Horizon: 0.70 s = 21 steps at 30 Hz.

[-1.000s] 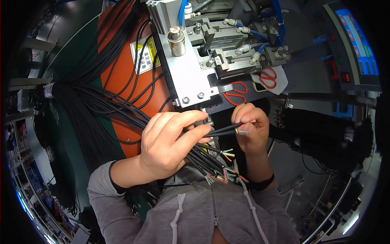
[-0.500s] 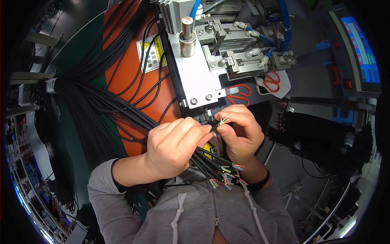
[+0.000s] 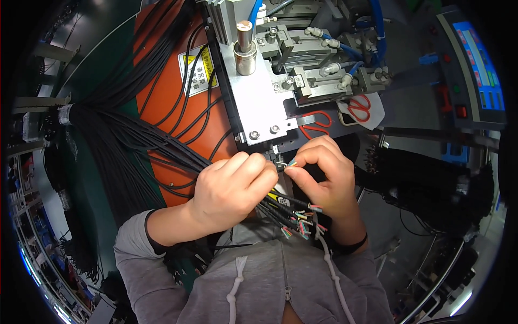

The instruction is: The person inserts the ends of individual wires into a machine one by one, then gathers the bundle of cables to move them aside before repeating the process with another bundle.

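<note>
My left hand [image 3: 232, 186] is closed round the end of a black cable, most of which its fingers hide. Thin coloured wires [image 3: 292, 163] come out of that end, with a pale strand among them. The thumb and forefinger of my right hand [image 3: 326, 178] pinch these wires just in front of the machine's metal plate [image 3: 261, 102]. Below my hands lie several other black braided cables [image 3: 272, 210], their stripped ends showing red, green and white wires [image 3: 302, 225].
A thick bundle of black cables [image 3: 145, 132] crosses the orange mat [image 3: 175, 127] at left. Red-handled scissors [image 3: 318, 127] and a second red-handled pair [image 3: 360, 109] lie right of the machine. A control panel with a blue screen [image 3: 477, 70] stands far right; dark cables [image 3: 426, 183] hang below it.
The coloured wires, fanned out before, are now drawn together between my right thumb and forefinger. My right hand has risen slightly; my left hand stays closed on the cable.
</note>
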### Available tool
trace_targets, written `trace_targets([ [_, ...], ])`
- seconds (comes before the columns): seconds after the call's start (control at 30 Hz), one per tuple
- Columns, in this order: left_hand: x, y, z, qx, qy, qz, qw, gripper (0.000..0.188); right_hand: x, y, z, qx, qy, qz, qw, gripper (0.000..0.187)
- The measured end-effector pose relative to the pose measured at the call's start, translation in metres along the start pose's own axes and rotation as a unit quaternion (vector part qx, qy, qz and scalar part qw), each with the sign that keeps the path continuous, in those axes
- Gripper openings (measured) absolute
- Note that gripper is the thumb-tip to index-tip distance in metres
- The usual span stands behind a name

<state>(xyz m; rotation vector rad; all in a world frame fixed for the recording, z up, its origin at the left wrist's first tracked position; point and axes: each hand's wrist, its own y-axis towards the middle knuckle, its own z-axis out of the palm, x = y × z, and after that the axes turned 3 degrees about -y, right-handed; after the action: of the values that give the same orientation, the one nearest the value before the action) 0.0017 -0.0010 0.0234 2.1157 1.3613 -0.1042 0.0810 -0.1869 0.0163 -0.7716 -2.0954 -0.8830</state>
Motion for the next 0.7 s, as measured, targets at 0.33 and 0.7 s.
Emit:
trace_targets([
  [0.33, -0.003, -0.008, 0.010, 0.027, 0.050, 0.029, 0.998, 0.042, -0.023, -0.011, 0.014, -0.020, 0.092, 0.126, 0.988, 0.009],
  [0.7, -0.009, -0.009, 0.015, 0.068, 0.100, -0.022, 0.992, 0.041, -0.019, -0.008, 0.031, -0.030, -0.093, 0.041, 0.994, 0.008],
])
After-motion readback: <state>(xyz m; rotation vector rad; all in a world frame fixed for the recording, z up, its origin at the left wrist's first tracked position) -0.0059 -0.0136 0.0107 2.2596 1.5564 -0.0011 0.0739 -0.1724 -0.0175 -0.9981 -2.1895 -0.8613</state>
